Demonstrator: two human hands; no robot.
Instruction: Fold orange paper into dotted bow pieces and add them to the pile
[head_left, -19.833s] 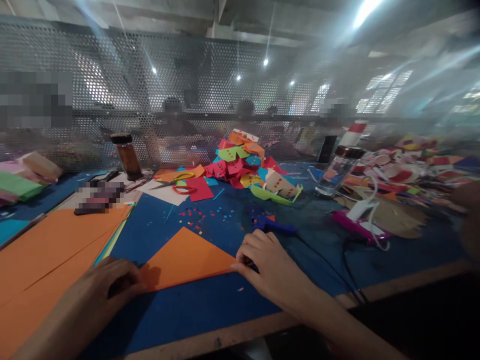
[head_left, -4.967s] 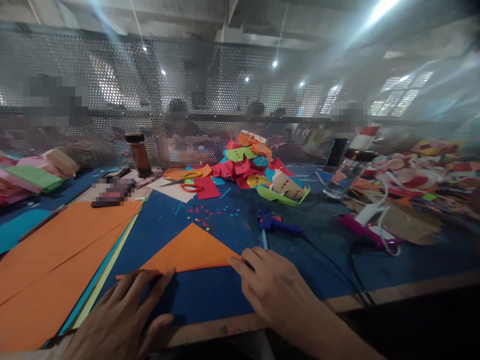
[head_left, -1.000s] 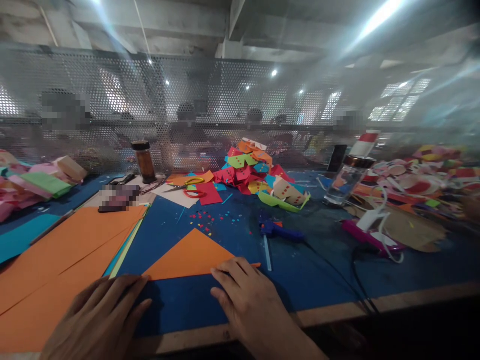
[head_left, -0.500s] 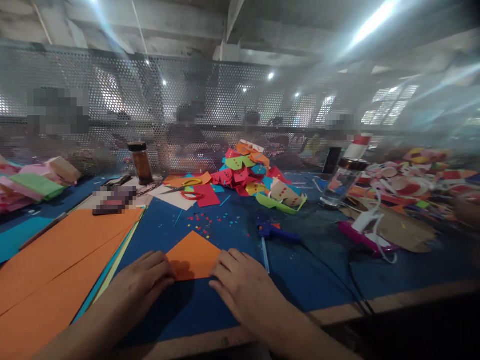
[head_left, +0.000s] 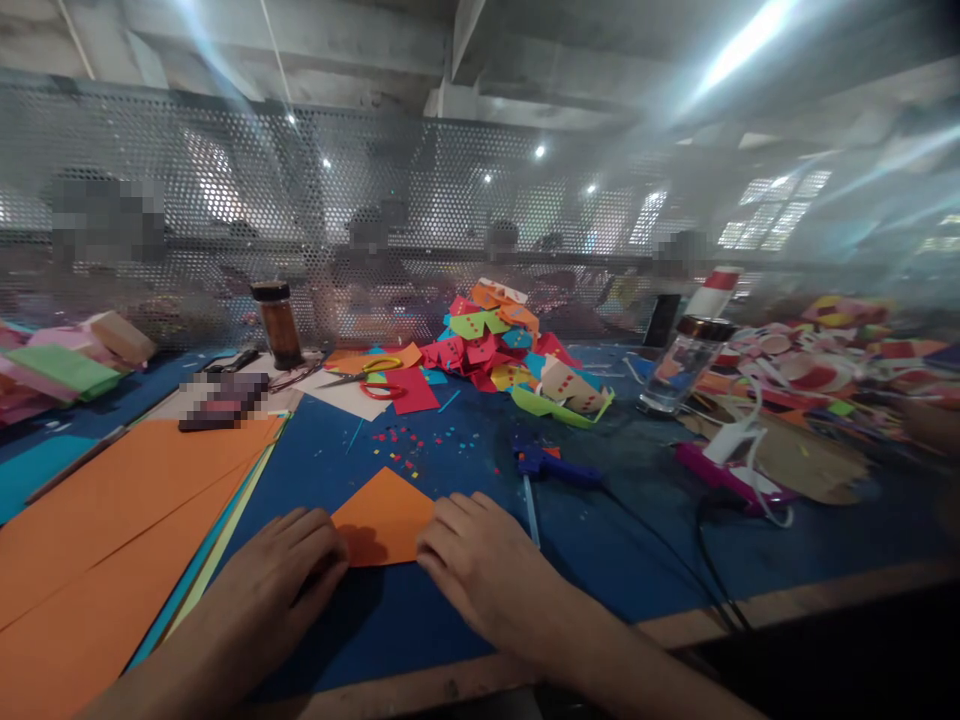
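A piece of orange paper (head_left: pixel 386 515), folded into a triangle with its tip pointing away from me, lies on the blue tabletop. My left hand (head_left: pixel 289 560) has its fingers closed on the left corner, with the thumb tucked near the lower edge. At the opposite corner, my right hand (head_left: pixel 472 555) is closed on the paper, its fingertips resting over the edge. Both hands hide the corners beneath them. Beyond the paper lie small confetti-like scraps (head_left: pixel 412 455). Just right of my right hand rests a blue glue gun (head_left: pixel 555 465) with a glue stick beneath it.
Large orange sheets (head_left: pixel 127 500) cover the left side. Scissors (head_left: pixel 367 375) lie on paper pieces behind. A heap of coloured folded paper (head_left: pixel 487 340) stands at the back, near a dark jar (head_left: pixel 277 325). Rightward are a glass bottle (head_left: pixel 686 365) and a magenta power strip (head_left: pixel 727 478) with cables.
My right hand has slid slightly left along the orange paper, covering more of its right corner. My left hand stays at the left corner, almost unmoved.
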